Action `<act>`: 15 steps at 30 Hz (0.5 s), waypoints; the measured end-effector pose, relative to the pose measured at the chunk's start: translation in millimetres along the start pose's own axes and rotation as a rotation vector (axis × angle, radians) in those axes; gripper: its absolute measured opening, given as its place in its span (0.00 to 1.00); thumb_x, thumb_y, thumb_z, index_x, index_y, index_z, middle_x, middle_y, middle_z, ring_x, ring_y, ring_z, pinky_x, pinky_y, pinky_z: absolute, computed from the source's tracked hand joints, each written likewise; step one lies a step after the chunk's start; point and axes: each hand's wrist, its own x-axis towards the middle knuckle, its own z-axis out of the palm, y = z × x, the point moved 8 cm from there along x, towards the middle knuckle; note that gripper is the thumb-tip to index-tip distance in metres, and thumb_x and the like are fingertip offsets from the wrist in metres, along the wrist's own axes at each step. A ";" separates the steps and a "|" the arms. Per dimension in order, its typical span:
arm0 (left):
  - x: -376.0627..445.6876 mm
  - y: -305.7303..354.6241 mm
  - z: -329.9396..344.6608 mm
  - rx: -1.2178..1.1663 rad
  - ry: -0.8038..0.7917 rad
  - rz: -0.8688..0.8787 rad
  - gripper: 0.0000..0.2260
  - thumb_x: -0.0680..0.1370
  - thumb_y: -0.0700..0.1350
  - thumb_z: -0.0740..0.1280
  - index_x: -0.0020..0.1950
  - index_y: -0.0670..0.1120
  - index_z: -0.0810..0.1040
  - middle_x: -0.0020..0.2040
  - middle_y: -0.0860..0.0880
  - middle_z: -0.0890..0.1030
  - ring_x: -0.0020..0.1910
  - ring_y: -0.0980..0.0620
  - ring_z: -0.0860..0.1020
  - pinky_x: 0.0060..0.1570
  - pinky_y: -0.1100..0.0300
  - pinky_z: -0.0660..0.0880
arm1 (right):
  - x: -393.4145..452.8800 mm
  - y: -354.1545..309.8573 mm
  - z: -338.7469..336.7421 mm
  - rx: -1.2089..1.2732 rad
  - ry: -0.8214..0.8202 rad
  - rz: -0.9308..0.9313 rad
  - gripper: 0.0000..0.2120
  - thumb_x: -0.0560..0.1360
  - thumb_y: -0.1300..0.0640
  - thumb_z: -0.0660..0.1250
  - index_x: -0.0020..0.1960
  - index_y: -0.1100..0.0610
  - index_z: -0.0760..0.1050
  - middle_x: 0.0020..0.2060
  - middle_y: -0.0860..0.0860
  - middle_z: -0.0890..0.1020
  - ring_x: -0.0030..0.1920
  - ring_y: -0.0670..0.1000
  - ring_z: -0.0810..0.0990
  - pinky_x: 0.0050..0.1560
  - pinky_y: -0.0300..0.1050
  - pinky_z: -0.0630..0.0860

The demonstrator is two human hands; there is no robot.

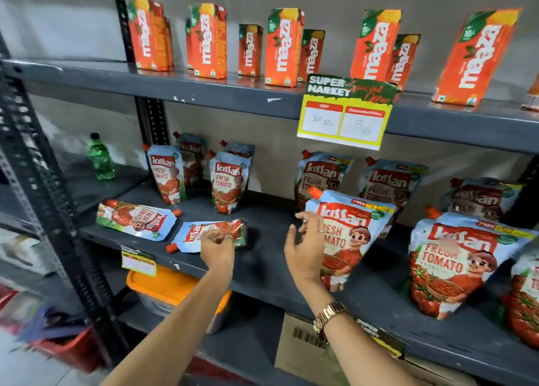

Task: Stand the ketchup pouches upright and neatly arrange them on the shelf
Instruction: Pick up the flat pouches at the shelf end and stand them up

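Several Kissan ketchup pouches sit on the dark grey shelf (262,257). One small pouch (192,237) lies flat near the front edge, and my left hand (217,250) grips its right end. Another small pouch (135,221) lies flat to its left. Behind them two small pouches (167,175) (229,183) stand upright, with more behind. A large pouch (347,234) stands upright and slightly tilted, and my right hand (304,251) is open with relaxed fingers at its left edge. More large pouches (455,263) stand to the right.
Orange Maaza juice cartons (284,47) line the upper shelf, where a yellow price tag (347,114) hangs from the edge. A green bottle (100,158) stands at the back left. A black upright post (49,187) borders the left. An orange-lidded tub (163,286) sits below.
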 end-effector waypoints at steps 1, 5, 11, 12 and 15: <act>7.2 -2.9 -6.4 -0.011 0.017 -0.033 0.12 0.75 0.34 0.63 0.58 0.41 0.73 0.55 0.40 0.78 0.52 0.41 0.76 0.60 0.50 0.73 | 0.2 -1.2 13.8 0.020 -0.027 -0.002 0.09 0.70 0.65 0.63 0.51 0.62 0.73 0.42 0.56 0.75 0.38 0.40 0.67 0.42 0.27 0.66; 27.1 -23.4 -16.7 -0.080 0.040 -0.208 0.11 0.75 0.38 0.64 0.58 0.42 0.71 0.61 0.38 0.77 0.55 0.38 0.77 0.61 0.47 0.75 | 0.7 1.3 61.4 0.082 -0.128 0.029 0.11 0.71 0.68 0.63 0.53 0.61 0.73 0.44 0.50 0.71 0.39 0.37 0.71 0.39 0.30 0.68; 43.2 -50.4 -20.1 -0.234 0.103 -0.449 0.25 0.73 0.41 0.68 0.67 0.40 0.63 0.67 0.40 0.72 0.60 0.37 0.75 0.61 0.45 0.75 | 2.9 25.1 136.4 0.027 -0.305 0.138 0.12 0.74 0.65 0.63 0.57 0.60 0.72 0.50 0.55 0.75 0.39 0.44 0.71 0.46 0.39 0.69; 47.2 -52.7 -18.8 -0.246 0.101 -0.471 0.25 0.72 0.41 0.68 0.67 0.40 0.63 0.66 0.40 0.73 0.60 0.38 0.76 0.62 0.45 0.75 | 3.7 31.3 148.1 0.007 -0.343 0.160 0.12 0.74 0.64 0.63 0.58 0.60 0.72 0.52 0.56 0.76 0.42 0.46 0.72 0.48 0.41 0.70; 51.8 -52.4 -15.4 -0.262 0.098 -0.509 0.25 0.73 0.41 0.67 0.67 0.40 0.64 0.63 0.40 0.76 0.57 0.38 0.78 0.59 0.47 0.76 | 3.3 54.0 179.4 0.016 -0.500 0.308 0.16 0.76 0.57 0.62 0.62 0.58 0.71 0.60 0.57 0.75 0.54 0.53 0.76 0.57 0.47 0.71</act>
